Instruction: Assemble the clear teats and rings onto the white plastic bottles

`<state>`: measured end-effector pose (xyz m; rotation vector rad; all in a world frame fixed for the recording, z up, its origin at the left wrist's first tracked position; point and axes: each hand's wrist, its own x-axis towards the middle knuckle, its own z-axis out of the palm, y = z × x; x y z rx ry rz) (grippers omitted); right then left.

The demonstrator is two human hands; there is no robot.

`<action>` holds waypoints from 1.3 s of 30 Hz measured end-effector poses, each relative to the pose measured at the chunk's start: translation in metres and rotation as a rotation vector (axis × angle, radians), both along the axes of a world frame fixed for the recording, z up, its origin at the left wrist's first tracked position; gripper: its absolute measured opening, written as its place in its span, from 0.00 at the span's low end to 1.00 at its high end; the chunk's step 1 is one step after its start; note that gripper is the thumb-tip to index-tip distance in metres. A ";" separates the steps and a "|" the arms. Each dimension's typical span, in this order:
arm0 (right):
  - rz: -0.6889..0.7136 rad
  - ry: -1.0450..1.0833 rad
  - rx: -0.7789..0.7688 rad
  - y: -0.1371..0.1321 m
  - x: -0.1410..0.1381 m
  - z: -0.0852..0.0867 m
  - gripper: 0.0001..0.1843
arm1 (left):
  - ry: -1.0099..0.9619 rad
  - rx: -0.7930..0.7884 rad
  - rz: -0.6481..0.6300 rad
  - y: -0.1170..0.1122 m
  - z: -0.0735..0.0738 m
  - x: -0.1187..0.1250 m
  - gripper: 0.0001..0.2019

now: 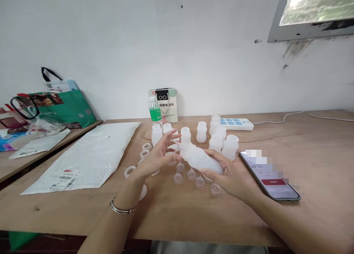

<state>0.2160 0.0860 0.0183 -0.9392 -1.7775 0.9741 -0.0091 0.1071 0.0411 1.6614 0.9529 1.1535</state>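
My right hand (224, 173) is wrapped round a white, translucent baby bottle (200, 159), holding it tilted above the table with its narrow nipple end up and to the left. My left hand (166, 150) is close by that end, fingers spread; whether a fingertip touches the nipple I cannot tell. Below the bottle, several clear silicone nipples (199, 182) lie on the table. Several white rings (144, 153) lie left of them, partly hidden by my left hand. Several open white bottles (230, 146) stand upright behind my hands.
A phone (272, 178) lies to the right on the wooden table (312, 147). Behind are a power strip (238, 124), a green-labelled water bottle (155, 111) and a paper bag (171, 106). A white plastic mailer (91, 154) covers the left; a green bag (72, 108) sits beyond it.
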 end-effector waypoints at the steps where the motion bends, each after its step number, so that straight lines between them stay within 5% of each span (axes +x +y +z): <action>1: -0.017 0.029 -0.002 0.001 0.001 -0.001 0.20 | 0.032 0.018 0.070 0.001 0.003 -0.005 0.32; 6: -0.033 0.057 -0.055 0.003 0.003 -0.002 0.22 | 0.398 0.068 0.314 0.001 0.015 -0.029 0.17; 9: -0.021 0.057 -0.078 0.002 0.004 0.000 0.22 | 0.674 0.161 0.314 0.006 0.005 -0.029 0.19; 13: -0.016 0.073 -0.063 0.003 0.005 0.000 0.22 | 0.759 0.182 0.309 0.014 -0.010 -0.021 0.15; 17: -0.025 0.081 -0.036 0.005 0.005 0.001 0.19 | 0.662 0.178 0.398 0.013 -0.003 -0.024 0.14; 20: -0.054 0.056 -0.066 0.005 0.004 0.003 0.20 | 0.278 0.215 0.503 0.008 0.007 -0.027 0.17; 24: -0.050 0.001 -0.117 0.007 0.003 -0.001 0.21 | -0.220 0.215 0.393 0.000 0.012 -0.017 0.14; 31: -0.032 -0.072 -0.073 0.002 -0.001 0.005 0.20 | 0.012 0.155 0.163 -0.014 0.012 0.008 0.12; 39: -0.027 -0.009 -0.069 0.001 -0.005 -0.001 0.19 | -0.018 0.137 0.121 -0.013 0.011 0.014 0.10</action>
